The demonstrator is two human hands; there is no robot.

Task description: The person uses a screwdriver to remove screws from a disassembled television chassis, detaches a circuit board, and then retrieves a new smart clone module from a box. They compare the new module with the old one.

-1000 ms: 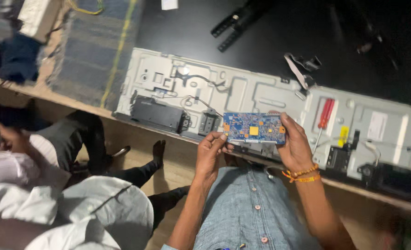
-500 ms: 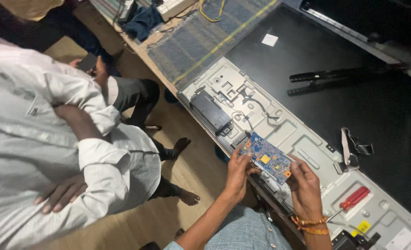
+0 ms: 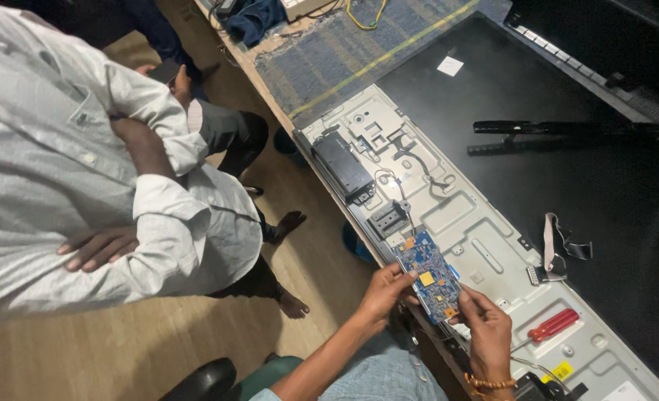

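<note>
- While both hands close on it from opposite ends, a small blue circuit board (image 3: 427,276) sits tilted just above the near edge of a grey metal chassis panel (image 3: 485,230).
- The left hand (image 3: 383,295) curls around the board's near-left edge, fingers bent and thumb pressed against its side.
- The right hand (image 3: 485,332) pinches the lower corner of the board, fingertips together on it; a beaded orange bracelet (image 3: 491,384) circles that wrist.
- The board is flat and rectangular, speckled with tiny components, with a square yellow patch near its middle and orange tabs at both ends.
- The chassis panel is stamped sheet metal, pale and matte, ribbed with raised shapes and holes; a black box-shaped module (image 3: 342,166) is mounted on it.
- A red-handled screwdriver (image 3: 553,325) lies on the panel just right of the right hand.
- A flat grey ribbon cable (image 3: 560,246) loops at the panel's far edge, over the dark glossy tabletop (image 3: 604,186).
- A person in a creased white shirt (image 3: 62,163) stands at left with folded arms.
</note>
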